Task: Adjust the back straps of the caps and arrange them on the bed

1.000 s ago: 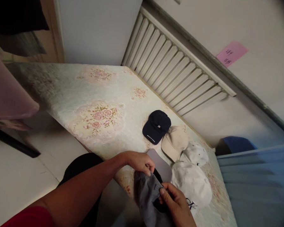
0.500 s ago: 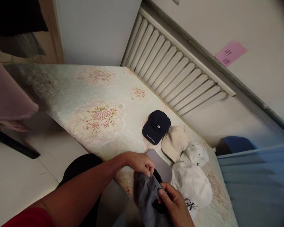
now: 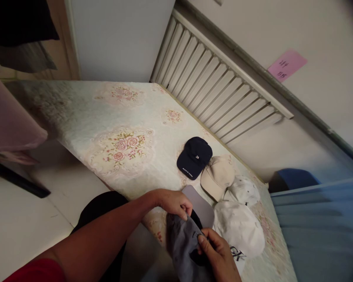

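A grey cap (image 3: 182,243) is held at the near edge of the mattress (image 3: 85,113), its brim (image 3: 198,203) pointing away from me. My left hand (image 3: 173,201) pinches the cap's upper edge with closed fingers. My right hand (image 3: 219,256) grips the cap's right side, thumb on the fabric and fingers tucked into the dark inside. Just right of my hands lies a white cap (image 3: 238,229) with dark letters.
A navy cap (image 3: 194,156), a beige cap (image 3: 216,176) and another white cap (image 3: 242,190) lie in a row on the floral mattress. A slatted headboard (image 3: 217,86) runs along the far edge. A pink note (image 3: 286,64) is on the wall. A blue object (image 3: 292,178) sits behind the bed.
Almost nothing: my right thumb has shifted slightly on the grey cap. Both hands keep their hold in the same place.
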A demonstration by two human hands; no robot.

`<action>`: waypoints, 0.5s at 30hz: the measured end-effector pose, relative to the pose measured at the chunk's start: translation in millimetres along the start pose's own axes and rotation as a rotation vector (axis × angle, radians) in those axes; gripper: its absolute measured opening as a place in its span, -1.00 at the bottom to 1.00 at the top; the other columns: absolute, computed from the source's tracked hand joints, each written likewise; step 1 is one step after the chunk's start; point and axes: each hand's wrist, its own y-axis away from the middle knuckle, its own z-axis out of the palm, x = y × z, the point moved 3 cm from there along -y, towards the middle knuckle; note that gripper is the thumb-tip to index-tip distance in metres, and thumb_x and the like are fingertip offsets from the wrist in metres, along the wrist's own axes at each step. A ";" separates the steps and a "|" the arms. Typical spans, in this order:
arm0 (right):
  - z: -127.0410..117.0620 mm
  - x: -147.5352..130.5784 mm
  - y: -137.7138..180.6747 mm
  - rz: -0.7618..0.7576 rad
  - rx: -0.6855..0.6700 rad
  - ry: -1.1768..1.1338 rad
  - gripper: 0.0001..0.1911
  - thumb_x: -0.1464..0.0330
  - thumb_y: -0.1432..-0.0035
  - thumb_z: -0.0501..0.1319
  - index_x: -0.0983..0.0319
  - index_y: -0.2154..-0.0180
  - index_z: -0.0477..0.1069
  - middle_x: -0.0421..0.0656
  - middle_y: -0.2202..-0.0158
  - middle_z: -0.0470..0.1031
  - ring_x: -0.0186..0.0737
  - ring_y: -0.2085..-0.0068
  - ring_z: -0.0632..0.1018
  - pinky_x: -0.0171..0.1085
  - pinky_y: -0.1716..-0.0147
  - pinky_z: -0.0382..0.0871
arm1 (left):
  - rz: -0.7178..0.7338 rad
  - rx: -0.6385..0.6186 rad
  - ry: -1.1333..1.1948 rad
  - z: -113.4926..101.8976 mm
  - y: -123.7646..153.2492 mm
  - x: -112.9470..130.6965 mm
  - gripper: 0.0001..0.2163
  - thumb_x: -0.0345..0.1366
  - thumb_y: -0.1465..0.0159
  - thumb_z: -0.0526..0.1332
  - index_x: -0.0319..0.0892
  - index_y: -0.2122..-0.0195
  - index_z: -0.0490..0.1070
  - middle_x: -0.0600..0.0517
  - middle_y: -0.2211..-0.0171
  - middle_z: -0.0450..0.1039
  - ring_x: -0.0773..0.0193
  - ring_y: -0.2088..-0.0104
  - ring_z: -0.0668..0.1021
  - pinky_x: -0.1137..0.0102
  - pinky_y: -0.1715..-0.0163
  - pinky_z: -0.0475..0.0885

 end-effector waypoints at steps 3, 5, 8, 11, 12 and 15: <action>-0.2 0.5 1.4 0.008 0.005 -0.010 -0.58 0.00 -0.10 0.12 0.23 0.47 0.34 -0.26 0.56 0.29 -0.30 0.46 0.31 -0.33 0.43 0.14 | 0.002 -0.002 0.001 -0.3 0.4 2.1 -0.91 -0.40 -0.11 0.24 -0.20 0.33 0.45 0.15 0.49 0.36 0.41 0.45 0.39 0.53 0.45 0.26; 0.2 -0.1 2.3 0.008 0.014 -0.014 -0.58 0.00 -0.09 0.13 0.23 0.47 0.35 -0.25 0.56 0.29 -0.29 0.45 0.32 -0.33 0.43 0.15 | 0.002 -0.007 0.004 -0.4 0.6 3.0 -0.91 -0.41 -0.12 0.23 -0.20 0.32 0.45 0.15 0.49 0.36 0.41 0.46 0.38 0.52 0.45 0.26; 1.5 -1.4 2.1 0.008 0.025 -0.020 -0.58 0.00 -0.09 0.13 0.23 0.48 0.35 -0.24 0.55 0.30 -0.28 0.45 0.32 -0.34 0.44 0.15 | 0.006 -0.009 -0.012 -0.1 0.7 3.0 -0.90 -0.40 -0.12 0.23 -0.20 0.31 0.45 0.15 0.49 0.36 0.41 0.46 0.38 0.51 0.45 0.26; 3.9 -2.4 0.5 0.007 0.020 -0.028 -0.58 0.00 -0.09 0.13 0.24 0.48 0.35 -0.25 0.56 0.29 -0.30 0.46 0.31 -0.34 0.45 0.14 | 0.010 -0.013 -0.023 1.2 -0.1 1.8 -0.90 -0.37 -0.12 0.24 -0.19 0.31 0.45 0.15 0.48 0.36 0.40 0.46 0.39 0.51 0.44 0.27; 4.8 -2.8 -0.1 0.008 0.020 -0.028 -0.58 0.01 -0.09 0.13 0.24 0.48 0.34 -0.25 0.56 0.28 -0.30 0.46 0.30 -0.34 0.46 0.14 | 0.009 -0.015 -0.025 1.9 -0.4 1.4 -0.89 -0.36 -0.12 0.24 -0.19 0.31 0.45 0.15 0.47 0.37 0.40 0.45 0.39 0.51 0.44 0.26; 7.8 -4.5 -2.0 0.011 0.021 -0.022 -0.60 0.02 -0.09 0.14 0.23 0.48 0.34 -0.26 0.56 0.26 -0.31 0.47 0.30 -0.35 0.47 0.14 | 0.021 -0.014 -0.051 4.0 -1.7 1.5 -0.89 -0.34 -0.12 0.25 -0.19 0.31 0.45 0.15 0.46 0.37 0.40 0.44 0.40 0.51 0.44 0.26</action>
